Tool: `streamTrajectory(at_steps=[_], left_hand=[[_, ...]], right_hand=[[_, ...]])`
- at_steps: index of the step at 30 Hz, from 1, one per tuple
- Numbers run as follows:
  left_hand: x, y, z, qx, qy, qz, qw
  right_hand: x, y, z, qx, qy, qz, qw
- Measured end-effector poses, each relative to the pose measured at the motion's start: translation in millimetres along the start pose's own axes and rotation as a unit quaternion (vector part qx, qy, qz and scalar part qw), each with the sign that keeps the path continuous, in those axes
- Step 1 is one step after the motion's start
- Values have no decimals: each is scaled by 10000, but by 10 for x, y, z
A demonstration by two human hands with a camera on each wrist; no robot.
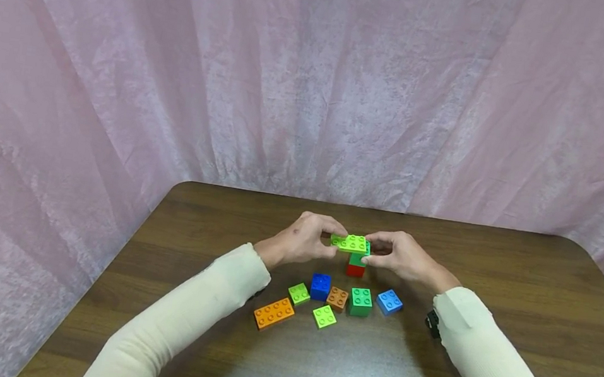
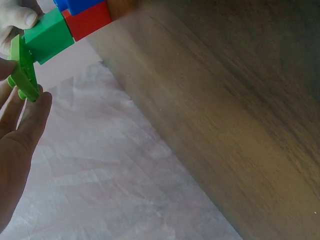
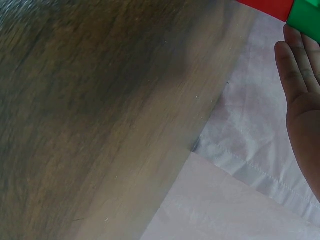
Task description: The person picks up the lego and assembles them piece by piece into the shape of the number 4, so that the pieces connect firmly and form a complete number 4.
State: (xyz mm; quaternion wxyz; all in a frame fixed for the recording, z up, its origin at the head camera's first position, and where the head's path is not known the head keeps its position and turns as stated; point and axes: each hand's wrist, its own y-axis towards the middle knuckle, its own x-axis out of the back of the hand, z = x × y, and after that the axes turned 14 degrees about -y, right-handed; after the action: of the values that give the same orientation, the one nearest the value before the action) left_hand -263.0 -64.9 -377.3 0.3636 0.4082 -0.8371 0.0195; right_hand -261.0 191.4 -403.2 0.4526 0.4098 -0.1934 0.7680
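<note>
My left hand point(image 1: 304, 238) pinches a lime-green flat brick point(image 1: 349, 244) with several studs, between thumb and fingers. In the left wrist view that lime brick point(image 2: 25, 75) is tilted beside the top of a green brick point(image 2: 48, 36); whether they are joined I cannot tell. The green brick sits on a red brick point(image 1: 355, 271), making a small stack. My right hand point(image 1: 404, 256) grips the green brick from the right with thumb and fingertips. In the right wrist view, its fingers point(image 3: 292, 70) reach the green brick point(image 3: 305, 21), beside the red brick point(image 3: 267, 6).
Nearer on the wooden table point(image 1: 516, 344) lie an orange long brick point(image 1: 274, 313), two lime small bricks point(image 1: 299, 293) point(image 1: 324, 317), a dark blue brick point(image 1: 320, 286), a brown brick point(image 1: 337, 298), another green brick point(image 1: 361, 302) and a light blue brick point(image 1: 389, 302). A pink curtain point(image 1: 315, 88) hangs behind.
</note>
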Motion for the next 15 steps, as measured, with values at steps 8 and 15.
streamTrajectory(at_steps=[8, 15], left_hand=[[-21, 47, 44, -89, 148, 137, 9998], [-14, 81, 57, -396, 137, 374, 9984]], right_hand=[[-9, 1, -14, -13, -24, -30, 10000], [-6, -4, -5, -1, -28, -47, 10000]])
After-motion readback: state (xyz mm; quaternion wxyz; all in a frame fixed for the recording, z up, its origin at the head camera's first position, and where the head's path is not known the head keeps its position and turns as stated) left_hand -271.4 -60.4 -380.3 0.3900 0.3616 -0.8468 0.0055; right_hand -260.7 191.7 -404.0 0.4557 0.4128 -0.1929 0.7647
